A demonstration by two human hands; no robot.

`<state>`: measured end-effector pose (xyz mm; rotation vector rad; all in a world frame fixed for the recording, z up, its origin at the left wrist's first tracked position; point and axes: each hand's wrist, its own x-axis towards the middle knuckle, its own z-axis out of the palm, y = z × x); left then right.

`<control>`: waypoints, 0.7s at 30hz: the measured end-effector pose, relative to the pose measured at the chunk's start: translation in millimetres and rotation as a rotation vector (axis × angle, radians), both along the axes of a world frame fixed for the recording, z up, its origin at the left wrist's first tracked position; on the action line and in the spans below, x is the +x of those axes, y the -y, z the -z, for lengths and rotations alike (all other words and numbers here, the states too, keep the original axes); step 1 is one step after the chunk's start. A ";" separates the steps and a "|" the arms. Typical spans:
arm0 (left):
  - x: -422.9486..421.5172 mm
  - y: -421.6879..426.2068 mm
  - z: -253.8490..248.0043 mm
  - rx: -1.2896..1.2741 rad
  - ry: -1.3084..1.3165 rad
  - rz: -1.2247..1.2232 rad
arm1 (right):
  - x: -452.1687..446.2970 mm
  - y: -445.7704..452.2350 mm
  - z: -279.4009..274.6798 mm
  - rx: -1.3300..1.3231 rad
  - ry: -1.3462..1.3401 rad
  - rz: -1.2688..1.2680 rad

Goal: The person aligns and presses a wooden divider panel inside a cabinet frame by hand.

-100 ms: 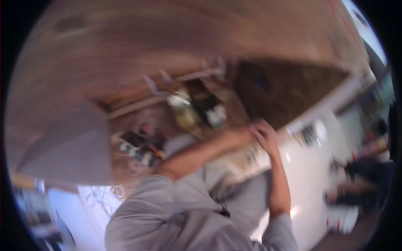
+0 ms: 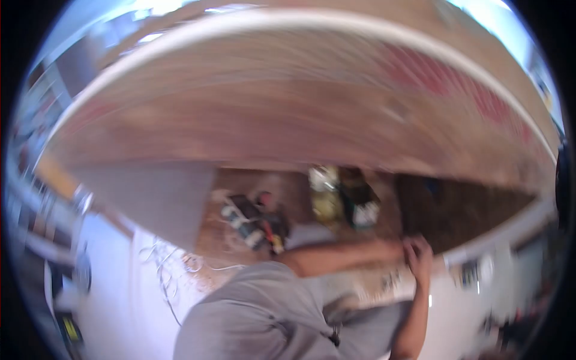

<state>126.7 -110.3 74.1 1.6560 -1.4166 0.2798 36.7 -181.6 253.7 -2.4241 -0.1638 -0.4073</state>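
My right hand (image 2: 417, 252) is bent over the end of my left forearm, its fingers smeared by motion. My left hand is mostly hidden where the two meet, at the end of my left forearm (image 2: 354, 255), which reaches across my lap. Beyond my arms, on a brown wooden surface (image 2: 294, 186), stand a bottle of yellowish liquid (image 2: 327, 205) and a dark container with a pale label (image 2: 360, 201). Further left lie a dark flat object (image 2: 244, 207), a teal and white object (image 2: 243, 229) and a red and yellow item (image 2: 275, 235), all blurred.
A large curved wooden panel (image 2: 300, 126) with a white rim spans the space ahead. Left of the objects is a grey panel (image 2: 156, 198); to the right, a dark brown recess (image 2: 462, 210). Cables (image 2: 162, 264) lie on the pale floor at the left.
The view has swung up and levelled, so the panel's white rim now shows. My arms and the objects appear lower and further right. My hands stay together.
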 end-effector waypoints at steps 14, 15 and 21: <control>-15.3 -80.9 -39.0 0.714 0.645 0.183 | 39.7 -105.0 55.5 0.010 -0.694 -0.203; -14.1 -81.9 -25.3 0.651 0.548 0.139 | 28.3 -129.1 35.9 -0.143 -0.677 -0.097; -16.8 -77.7 32.6 0.417 0.276 0.199 | 29.2 -91.1 61.7 0.080 -0.422 0.034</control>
